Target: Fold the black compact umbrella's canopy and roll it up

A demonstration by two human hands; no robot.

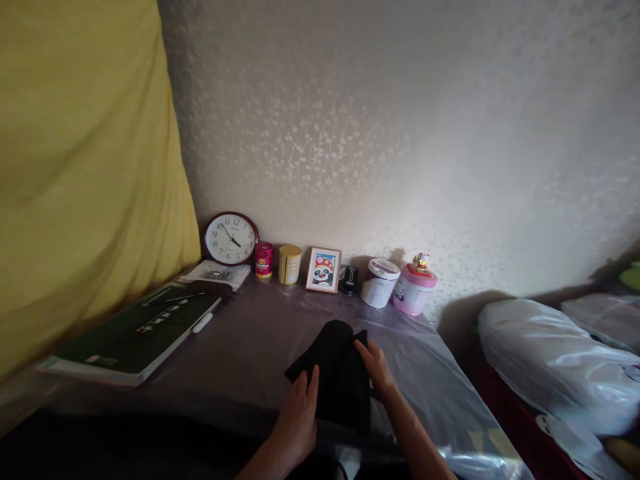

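Observation:
A black piece of folded cloth (340, 380) hangs over the near edge of the table, its upper part on the plastic cover. I cannot make out what kind of garment or item it is. My left hand (299, 410) is closed on the cloth's left side, the fingers partly hidden against it. At the upper right, my right hand (374, 363) pinches a raised corner of the same cloth.
Clear plastic covers the table (260, 347). Along the wall stand a clock (231, 239), a red can (264, 260), a yellow tin (289, 265), a panda picture frame (324, 270), a white tub (380, 283) and a pink tub (414, 290). A green book (140, 330) lies left; plastic bags (555, 360) lie right.

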